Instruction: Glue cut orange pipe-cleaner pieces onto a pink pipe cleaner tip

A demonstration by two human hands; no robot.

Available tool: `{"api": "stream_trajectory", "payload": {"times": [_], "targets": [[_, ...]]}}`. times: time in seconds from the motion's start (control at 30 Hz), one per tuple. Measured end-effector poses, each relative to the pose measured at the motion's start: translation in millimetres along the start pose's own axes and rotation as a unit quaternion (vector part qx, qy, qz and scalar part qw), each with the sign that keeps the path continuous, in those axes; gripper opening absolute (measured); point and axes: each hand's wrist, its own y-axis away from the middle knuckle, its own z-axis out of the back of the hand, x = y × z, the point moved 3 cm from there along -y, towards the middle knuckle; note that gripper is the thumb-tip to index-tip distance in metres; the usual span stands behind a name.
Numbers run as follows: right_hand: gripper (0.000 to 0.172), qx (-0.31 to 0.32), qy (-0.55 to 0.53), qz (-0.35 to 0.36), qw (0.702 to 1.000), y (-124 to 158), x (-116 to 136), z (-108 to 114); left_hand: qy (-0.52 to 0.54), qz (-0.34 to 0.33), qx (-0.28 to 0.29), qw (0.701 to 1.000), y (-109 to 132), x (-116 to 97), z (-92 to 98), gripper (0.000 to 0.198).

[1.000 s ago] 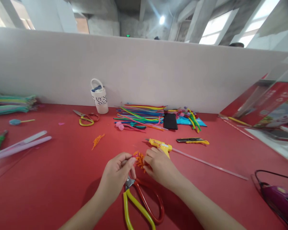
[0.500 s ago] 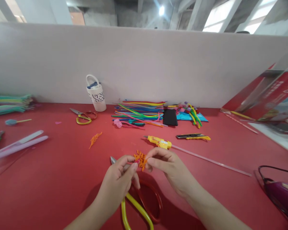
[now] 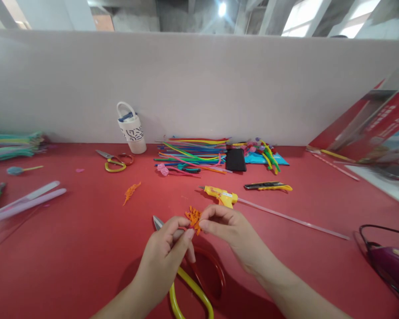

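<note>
Both my hands meet low in the middle of the red table. My left hand [image 3: 166,257] and my right hand [image 3: 228,232] each pinch a small orange pipe-cleaner piece [image 3: 193,218] with curled tips, held between them just above the table. Large scissors [image 3: 199,283] with one red and one yellow handle lie under my hands, their blade tip poking out left of my left fingers. A yellow glue gun [image 3: 221,196] with a long clear glue stick lies just beyond my right hand.
A pile of coloured pipe cleaners [image 3: 193,155], a black phone [image 3: 236,160] and a utility knife [image 3: 269,186] lie farther back. A white cup [image 3: 132,129], small scissors [image 3: 115,161] and an orange scrap [image 3: 131,192] sit at left. A purple tool [image 3: 390,263] with a black cord is at right.
My hands have lifted the orange piece slightly off the table and drawn nearer. The scissors' blade tip now shows left of my left hand.
</note>
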Motion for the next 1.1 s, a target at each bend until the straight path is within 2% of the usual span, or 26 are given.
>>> {"api": "stream_trajectory", "payload": {"times": [0.43, 0.77, 1.1], "targets": [[0.006, -0.005, 0.116, 0.047, 0.992, 0.0, 8.5, -0.9, -0.091, -0.041, -0.010, 0.995, -0.1, -6.7, 2.5, 0.010], [0.008, -0.023, 0.137, 0.060, 0.988, -0.7, 8.2, -1.5, -0.137, -0.093, -0.017, 0.986, -0.4, -2.2, 4.7, 0.011], [0.008, -0.030, 0.157, 0.076, 0.984, 1.8, 8.0, -2.6, -0.248, -0.184, -0.058, 0.949, 2.5, -9.5, 6.0, 0.006]]}}
